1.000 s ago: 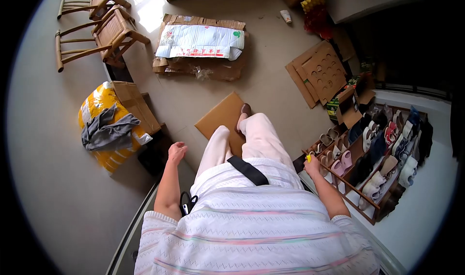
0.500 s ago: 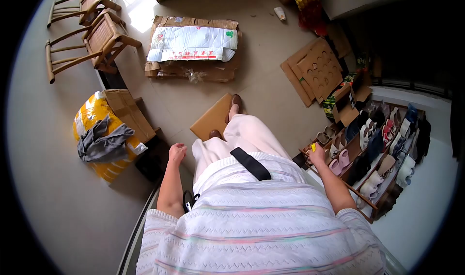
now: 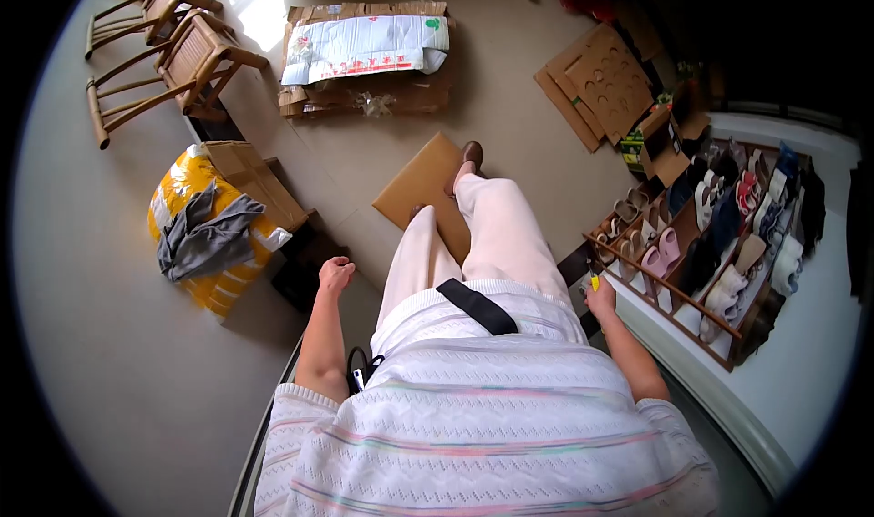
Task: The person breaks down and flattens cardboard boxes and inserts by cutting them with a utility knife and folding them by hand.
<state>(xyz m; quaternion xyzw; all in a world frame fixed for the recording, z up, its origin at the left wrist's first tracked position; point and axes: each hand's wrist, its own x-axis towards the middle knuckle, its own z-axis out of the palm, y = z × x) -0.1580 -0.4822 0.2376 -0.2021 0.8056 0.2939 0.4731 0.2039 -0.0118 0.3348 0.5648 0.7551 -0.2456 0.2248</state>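
My left hand [image 3: 336,275] hangs beside my left thigh, its fingers loosely curled together and nothing visible in them. On the other side, my right hand [image 3: 600,300] is closed around a small tool with a yellow handle [image 3: 595,282]; a thin dark part points forward from it. This hand is close to the near end of the shoe rack [image 3: 669,306], with no visible contact. Below me, a brown cardboard sheet [image 3: 421,182] lies on the floor under or beside my brown shoes.
Flattened cardboard [image 3: 364,100] is stacked ahead, with more cardboard sheets [image 3: 598,85] at the right. Two bamboo chairs [image 3: 193,57] stand at the upper left. A yellow-and-white package [image 3: 223,280] bears a grey cloth [image 3: 211,234]. An open box [image 3: 663,148] sits beside the shoe rack.
My feet have changed position over the brown sheet, and the view has shifted. The yellow-handled tool shows more clearly in my right hand. My left hand stays by my side.
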